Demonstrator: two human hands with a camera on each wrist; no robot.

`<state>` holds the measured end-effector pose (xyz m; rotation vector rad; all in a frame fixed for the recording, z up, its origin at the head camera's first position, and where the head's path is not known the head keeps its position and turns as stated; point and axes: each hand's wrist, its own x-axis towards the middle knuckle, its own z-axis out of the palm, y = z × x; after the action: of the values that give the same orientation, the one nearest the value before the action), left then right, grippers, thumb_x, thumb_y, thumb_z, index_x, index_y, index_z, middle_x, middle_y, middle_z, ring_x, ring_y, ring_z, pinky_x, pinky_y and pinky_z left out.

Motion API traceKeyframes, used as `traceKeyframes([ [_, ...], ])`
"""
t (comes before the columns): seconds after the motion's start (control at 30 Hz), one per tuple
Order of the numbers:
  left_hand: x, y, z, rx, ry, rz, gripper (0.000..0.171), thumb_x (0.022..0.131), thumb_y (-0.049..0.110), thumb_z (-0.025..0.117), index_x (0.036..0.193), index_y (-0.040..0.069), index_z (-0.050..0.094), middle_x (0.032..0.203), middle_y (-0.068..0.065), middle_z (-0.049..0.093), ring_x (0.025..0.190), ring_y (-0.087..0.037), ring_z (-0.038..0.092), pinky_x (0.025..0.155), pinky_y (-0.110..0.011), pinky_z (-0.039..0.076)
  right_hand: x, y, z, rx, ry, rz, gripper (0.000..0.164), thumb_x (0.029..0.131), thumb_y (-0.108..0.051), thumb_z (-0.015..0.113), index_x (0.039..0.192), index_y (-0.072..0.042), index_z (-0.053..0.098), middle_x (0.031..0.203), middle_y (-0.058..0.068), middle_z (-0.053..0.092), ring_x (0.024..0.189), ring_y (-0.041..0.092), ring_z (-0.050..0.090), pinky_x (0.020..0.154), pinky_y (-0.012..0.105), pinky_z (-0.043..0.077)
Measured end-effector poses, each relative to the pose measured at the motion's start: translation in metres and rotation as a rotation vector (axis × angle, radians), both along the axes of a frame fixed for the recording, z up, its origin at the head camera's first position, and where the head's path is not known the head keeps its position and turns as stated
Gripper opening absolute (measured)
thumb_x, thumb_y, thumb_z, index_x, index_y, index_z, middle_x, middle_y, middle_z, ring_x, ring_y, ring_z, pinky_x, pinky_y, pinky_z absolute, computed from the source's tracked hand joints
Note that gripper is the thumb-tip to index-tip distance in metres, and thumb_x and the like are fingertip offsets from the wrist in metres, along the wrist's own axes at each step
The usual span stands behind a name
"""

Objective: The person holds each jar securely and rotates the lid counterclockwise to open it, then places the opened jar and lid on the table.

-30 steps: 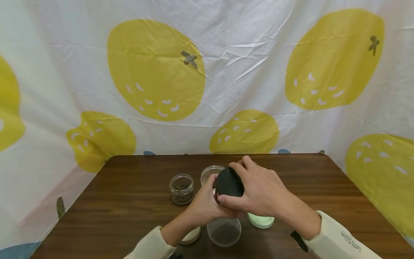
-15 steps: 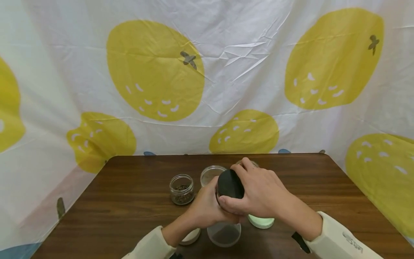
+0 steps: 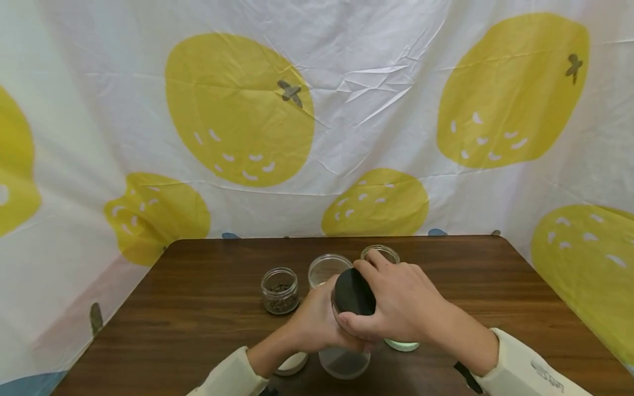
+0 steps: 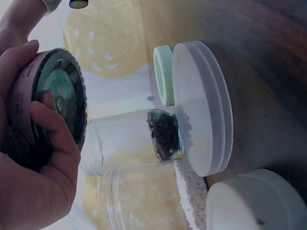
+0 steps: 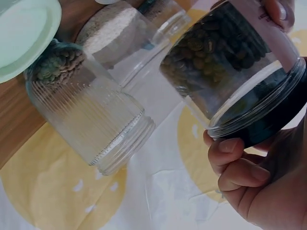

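Note:
My left hand wraps round the body of a clear jar that has a pink label and large dark beans inside. The jar tilts above the table, its base showing to the left wrist camera. On its black screw lid my right hand grips the edge, with fingers on the far side and thumb on the near side. The lid sits on the jar's mouth. Behind the hands stands an uncovered ribbed glass jar holding small dark pieces. The jar's body is mostly hidden in the head view.
A small glass jar with dark bits stands left, beside a wider clear jar with whitish contents. Nearer lie a translucent lid, a pale green lid and a white lid. A lemon-print cloth hangs behind the table.
Both hands and the held jar have come slightly down and nearer the person. The rim of the ribbed jar behind now shows more fully. The right hand keeps its grip on the lid.

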<state>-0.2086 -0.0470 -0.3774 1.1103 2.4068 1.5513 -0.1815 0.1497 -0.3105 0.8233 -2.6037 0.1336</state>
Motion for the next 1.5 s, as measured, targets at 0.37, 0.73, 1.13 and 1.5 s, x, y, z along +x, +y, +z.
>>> traceKeyframes([
  [0.37, -0.002, -0.002, 0.002, 0.032, 0.023, -0.129, 0.091, 0.067, 0.03, 0.095, 0.143, 0.032, 0.044, 0.131, 0.008, 0.061, 0.11, -0.01, 0.065, 0.092, -0.03, 0.056, 0.001, 0.002, 0.001, 0.039, 0.048, 0.037, 0.072, 0.077, -0.076, 0.063, 0.121, -0.018, 0.065, 0.107, -0.005, 0.054, 0.051, 0.006, 0.041, 0.048, 0.022, 0.035],
  [0.73, -0.007, -0.011, 0.002, 0.099, -0.09, -0.456, 0.077, 0.074, 0.01, 0.088, 0.139, 0.022, 0.049, 0.132, -0.003, 0.06, 0.113, -0.019, 0.063, 0.099, -0.038, 0.053, 0.012, 0.003, 0.009, 0.054, -0.011, 0.188, 0.073, 0.076, -0.077, 0.065, 0.129, -0.026, 0.06, 0.105, -0.012, 0.048, 0.055, 0.001, 0.039, 0.052, 0.02, 0.037],
  [1.13, -0.01, -0.011, 0.0, 0.167, -0.15, -0.591, 0.078, 0.077, 0.013, 0.089, 0.142, 0.016, 0.047, 0.133, -0.007, 0.059, 0.116, -0.02, 0.062, 0.104, -0.042, 0.05, 0.021, 0.012, 0.023, 0.061, -0.219, 0.263, 0.077, 0.082, -0.071, 0.065, 0.146, -0.032, 0.049, 0.126, -0.013, 0.045, 0.082, 0.002, 0.054, 0.07, 0.023, 0.048],
  [1.5, -0.009, -0.014, -0.003, 0.17, -0.163, -0.603, 0.082, 0.081, 0.035, 0.086, 0.147, 0.016, 0.042, 0.141, -0.007, 0.055, 0.126, -0.025, 0.059, 0.109, -0.044, 0.046, 0.03, 0.016, 0.035, 0.161, -0.255, 0.313, 0.075, 0.087, -0.051, 0.07, 0.153, -0.034, 0.04, 0.155, -0.016, 0.037, 0.135, 0.014, 0.048, 0.111, 0.047, 0.042],
])
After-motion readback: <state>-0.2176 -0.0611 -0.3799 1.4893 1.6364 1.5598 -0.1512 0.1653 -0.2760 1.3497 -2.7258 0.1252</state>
